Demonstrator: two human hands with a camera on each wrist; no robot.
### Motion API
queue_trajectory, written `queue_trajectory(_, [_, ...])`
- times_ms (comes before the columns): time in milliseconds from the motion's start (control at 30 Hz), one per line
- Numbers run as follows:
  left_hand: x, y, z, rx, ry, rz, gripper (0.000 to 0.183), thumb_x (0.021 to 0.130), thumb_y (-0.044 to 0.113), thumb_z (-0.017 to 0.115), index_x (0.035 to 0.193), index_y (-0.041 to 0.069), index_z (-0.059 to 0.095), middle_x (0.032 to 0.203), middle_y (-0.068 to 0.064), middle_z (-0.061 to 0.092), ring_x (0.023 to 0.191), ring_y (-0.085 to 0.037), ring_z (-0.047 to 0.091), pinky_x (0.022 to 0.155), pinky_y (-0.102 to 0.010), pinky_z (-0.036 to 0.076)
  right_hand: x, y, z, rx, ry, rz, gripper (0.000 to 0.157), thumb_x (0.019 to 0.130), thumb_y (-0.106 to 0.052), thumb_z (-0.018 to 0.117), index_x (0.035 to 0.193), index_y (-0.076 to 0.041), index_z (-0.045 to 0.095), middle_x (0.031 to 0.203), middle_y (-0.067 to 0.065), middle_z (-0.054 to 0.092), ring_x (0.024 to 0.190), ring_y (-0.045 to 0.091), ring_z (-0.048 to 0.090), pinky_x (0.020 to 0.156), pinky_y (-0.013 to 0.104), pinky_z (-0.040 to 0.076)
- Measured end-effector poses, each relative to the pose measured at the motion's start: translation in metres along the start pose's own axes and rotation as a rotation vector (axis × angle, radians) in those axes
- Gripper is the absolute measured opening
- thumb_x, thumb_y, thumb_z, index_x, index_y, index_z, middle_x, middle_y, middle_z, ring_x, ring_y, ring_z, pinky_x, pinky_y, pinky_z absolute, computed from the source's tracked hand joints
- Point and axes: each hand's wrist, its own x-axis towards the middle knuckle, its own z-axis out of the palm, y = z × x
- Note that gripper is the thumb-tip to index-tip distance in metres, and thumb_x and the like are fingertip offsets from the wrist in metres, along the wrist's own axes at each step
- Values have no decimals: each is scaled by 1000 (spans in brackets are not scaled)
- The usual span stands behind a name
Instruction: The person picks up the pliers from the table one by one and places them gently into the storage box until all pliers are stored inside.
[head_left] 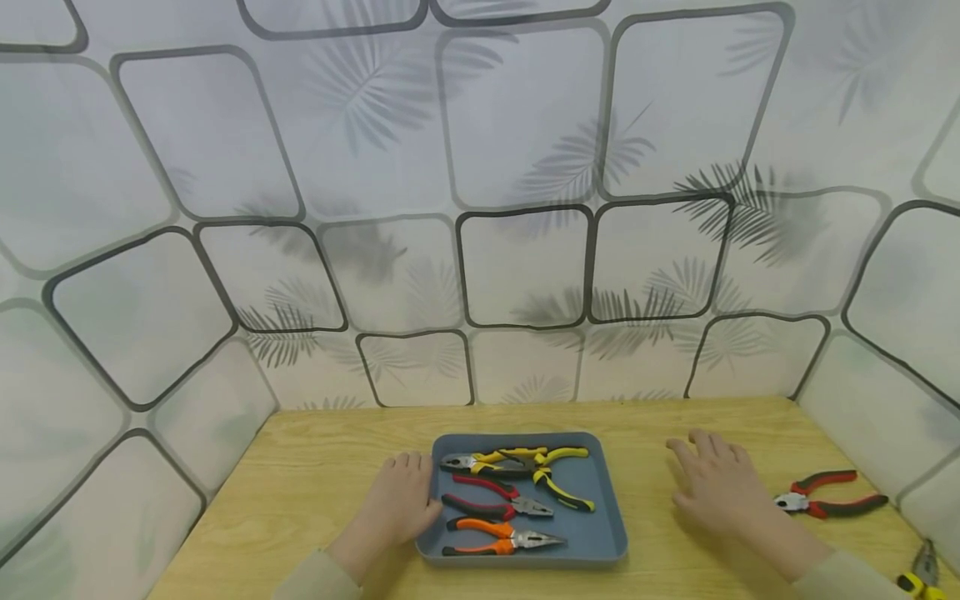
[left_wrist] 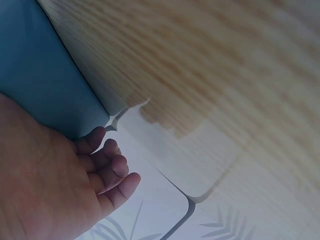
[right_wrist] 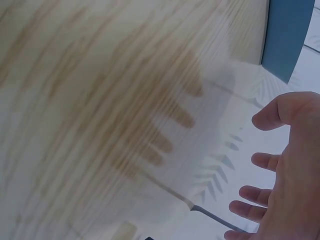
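Observation:
A blue-grey tray (head_left: 528, 560) stands on the table, holding several pliers. Orange-and-black long-nose pliers (head_left: 504, 538) lie nearest its front, red-and-black pliers (head_left: 495, 500) in the middle, and yellow-and-black pliers (head_left: 562, 475) with spread handles at the back. My left hand (head_left: 401, 498) is at the tray's left side, thumb by the rim. In the left wrist view its fingers (left_wrist: 107, 167) bend loosely beside the tray's wall, holding nothing. To the tray's right, my right hand (head_left: 718, 487) hovers over the table with spread fingers, empty. Other red-and-black pliers (head_left: 825, 496) lie beside it, jaw tips partly behind the hand.
More yellow-and-black pliers (head_left: 924, 571) lie at the lower right corner, cut off by the frame. The wooden table (head_left: 330, 450) meets a patterned wall covering (head_left: 525, 267) at the back and on both sides.

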Motion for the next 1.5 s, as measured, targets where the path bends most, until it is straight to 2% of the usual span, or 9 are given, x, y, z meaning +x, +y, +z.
queue_trajectory(600, [1, 0, 3, 12, 13, -3, 52, 88, 36, 63, 120, -5, 62, 111, -21, 67, 105, -36, 67, 97, -54, 57, -5, 20, 5, 15, -42, 49, 69, 81, -38, 83, 137, -6, 59, 135, 32, 56, 123, 53, 57, 94, 74, 48])
queue_trajectory(933, [1, 0, 2, 14, 5, -4, 51, 89, 37, 63, 119, -4, 61, 112, -21, 68, 106, -36, 67, 98, -53, 57, -9, 30, 1, 28, -44, 67, 71, 80, -34, 82, 139, -3, 56, 135, 34, 54, 122, 56, 56, 94, 76, 47])
queue_trajectory(1500, [-1, 2, -2, 9, -3, -13, 58, 89, 37, 64, 127, -7, 61, 122, -25, 68, 116, -40, 67, 104, -56, 55, -20, 50, 3, 3, -38, 80, 74, 77, -32, 84, 138, -1, 56, 133, 38, 53, 119, 59, 55, 89, 75, 49])
